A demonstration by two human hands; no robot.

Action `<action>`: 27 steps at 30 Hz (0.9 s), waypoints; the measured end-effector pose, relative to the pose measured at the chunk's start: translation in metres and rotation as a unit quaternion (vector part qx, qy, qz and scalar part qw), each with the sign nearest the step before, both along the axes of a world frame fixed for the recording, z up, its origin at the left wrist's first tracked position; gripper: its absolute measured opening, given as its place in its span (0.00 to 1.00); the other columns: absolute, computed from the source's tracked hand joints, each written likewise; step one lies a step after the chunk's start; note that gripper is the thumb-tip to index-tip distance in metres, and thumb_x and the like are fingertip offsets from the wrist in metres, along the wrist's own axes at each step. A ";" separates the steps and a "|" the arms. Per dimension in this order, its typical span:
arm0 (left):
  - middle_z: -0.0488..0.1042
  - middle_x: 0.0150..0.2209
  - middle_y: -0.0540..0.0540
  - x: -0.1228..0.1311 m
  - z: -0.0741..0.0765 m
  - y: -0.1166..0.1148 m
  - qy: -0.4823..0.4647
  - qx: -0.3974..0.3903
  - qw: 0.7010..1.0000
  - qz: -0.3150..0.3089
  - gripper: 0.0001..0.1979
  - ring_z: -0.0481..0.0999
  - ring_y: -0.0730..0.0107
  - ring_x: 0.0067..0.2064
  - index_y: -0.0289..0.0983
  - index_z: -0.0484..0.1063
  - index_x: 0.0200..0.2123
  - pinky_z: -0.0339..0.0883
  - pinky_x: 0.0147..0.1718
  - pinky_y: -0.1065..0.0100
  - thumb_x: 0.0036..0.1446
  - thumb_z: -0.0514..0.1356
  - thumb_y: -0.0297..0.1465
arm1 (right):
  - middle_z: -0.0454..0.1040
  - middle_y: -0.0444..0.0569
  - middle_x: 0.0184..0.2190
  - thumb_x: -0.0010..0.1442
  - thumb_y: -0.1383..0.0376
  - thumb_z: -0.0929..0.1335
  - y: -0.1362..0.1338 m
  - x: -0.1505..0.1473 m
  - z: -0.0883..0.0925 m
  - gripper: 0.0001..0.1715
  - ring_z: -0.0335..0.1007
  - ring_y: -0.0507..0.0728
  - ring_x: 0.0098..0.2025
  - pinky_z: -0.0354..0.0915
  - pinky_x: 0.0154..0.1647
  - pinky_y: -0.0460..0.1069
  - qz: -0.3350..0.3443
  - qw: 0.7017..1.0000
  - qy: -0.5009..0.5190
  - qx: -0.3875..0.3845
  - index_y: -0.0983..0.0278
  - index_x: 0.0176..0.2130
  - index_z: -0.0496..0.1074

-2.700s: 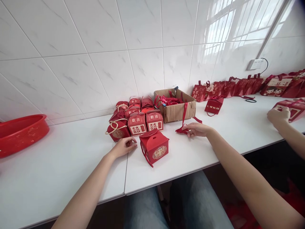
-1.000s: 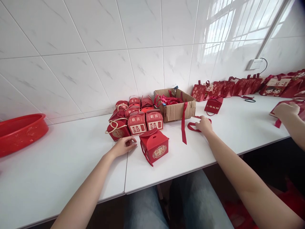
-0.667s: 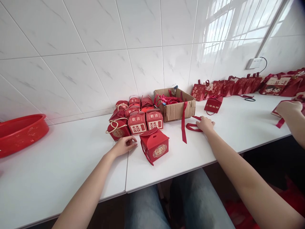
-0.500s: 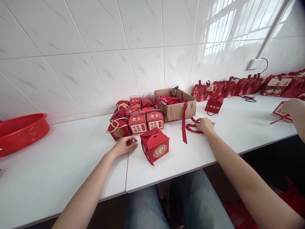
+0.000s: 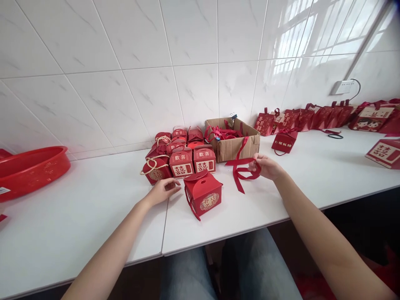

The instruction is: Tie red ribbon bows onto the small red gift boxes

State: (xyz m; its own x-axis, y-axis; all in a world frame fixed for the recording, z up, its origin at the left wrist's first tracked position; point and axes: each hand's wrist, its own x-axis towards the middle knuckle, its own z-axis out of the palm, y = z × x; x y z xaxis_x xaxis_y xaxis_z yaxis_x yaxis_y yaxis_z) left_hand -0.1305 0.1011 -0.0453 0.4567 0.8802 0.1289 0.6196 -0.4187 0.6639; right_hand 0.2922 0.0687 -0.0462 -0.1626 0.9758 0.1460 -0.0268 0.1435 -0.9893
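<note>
Left hand (image 5: 162, 191) and right hand (image 5: 265, 166) extend from bare forearms, uncovered along their full visible length. Faded blue denim jeans (image 5: 250, 266) cover both thighs, visible below and between the hands.

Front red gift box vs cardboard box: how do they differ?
Colour: the red gift box has a gold emblem; the cardboard box is plain brown. State: the red gift box is closed under a handle flap; the cardboard box is open, holding red ribbons. Size: the cardboard box is larger than the red gift box. Both sit on the white table.
</note>
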 end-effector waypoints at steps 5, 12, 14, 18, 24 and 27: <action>0.74 0.39 0.42 0.026 0.027 -0.025 -0.117 0.081 0.988 0.062 0.16 0.72 0.60 0.41 0.35 0.70 0.37 0.66 0.42 0.62 0.57 0.56 0.43 | 0.69 0.45 0.23 0.48 0.57 0.72 0.001 -0.012 -0.005 0.15 0.62 0.51 0.23 0.60 0.23 0.46 0.118 0.992 0.007 -0.046 0.63 0.30 0.66; 0.55 0.65 0.41 0.042 0.054 -0.030 -0.094 -0.007 0.976 -0.199 0.30 0.54 0.50 0.65 0.41 0.61 0.58 0.52 0.60 0.53 0.51 0.60 0.35 | 0.69 0.39 0.23 0.47 0.66 0.74 0.010 -0.044 0.039 0.10 0.55 0.44 0.17 0.54 0.17 0.43 0.199 0.975 0.095 0.034 0.62 0.32 0.72; 0.52 0.66 0.43 0.041 0.055 -0.026 -0.048 -0.049 0.974 -0.214 0.37 0.51 0.51 0.66 0.44 0.54 0.63 0.48 0.62 0.51 0.50 0.62 0.36 | 0.68 0.38 0.20 0.48 0.67 0.73 0.011 -0.056 0.069 0.13 0.57 0.44 0.16 0.54 0.16 0.42 0.237 0.967 0.054 0.071 0.63 0.37 0.74; 0.57 0.64 0.41 0.044 0.045 -0.028 -0.044 -0.015 0.984 -0.172 0.39 0.55 0.51 0.65 0.44 0.57 0.62 0.51 0.61 0.51 0.47 0.67 0.37 | 0.69 0.38 0.18 0.54 0.68 0.71 0.000 -0.074 0.126 0.26 0.64 0.47 0.17 0.61 0.18 0.43 0.258 0.950 -0.111 0.137 0.63 0.53 0.70; 0.51 0.66 0.37 0.055 0.012 -0.033 -0.170 -0.031 0.965 -0.198 0.51 0.51 0.45 0.66 0.43 0.51 0.65 0.50 0.61 0.51 0.40 0.71 0.42 | 0.74 0.50 0.47 0.57 0.68 0.67 -0.024 -0.088 0.156 0.18 0.70 0.49 0.29 0.65 0.22 0.42 0.309 0.882 -0.203 0.292 0.60 0.48 0.75; 0.49 0.67 0.38 0.057 0.001 -0.027 -0.242 -0.153 0.924 -0.253 0.53 0.48 0.44 0.67 0.44 0.48 0.66 0.50 0.61 0.48 0.39 0.69 0.47 | 0.75 0.51 0.46 0.57 0.67 0.69 -0.027 -0.088 0.157 0.17 0.72 0.52 0.35 0.68 0.29 0.44 0.367 0.831 -0.273 0.317 0.62 0.47 0.76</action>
State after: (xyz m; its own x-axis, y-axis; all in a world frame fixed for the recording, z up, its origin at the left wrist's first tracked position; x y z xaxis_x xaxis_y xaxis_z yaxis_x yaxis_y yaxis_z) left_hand -0.0732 0.0741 -0.0440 0.7738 0.5990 0.2061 -0.0045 -0.3201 0.9474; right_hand 0.2038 0.0419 0.1111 -0.8910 0.3395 0.3014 0.0907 0.7836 -0.6146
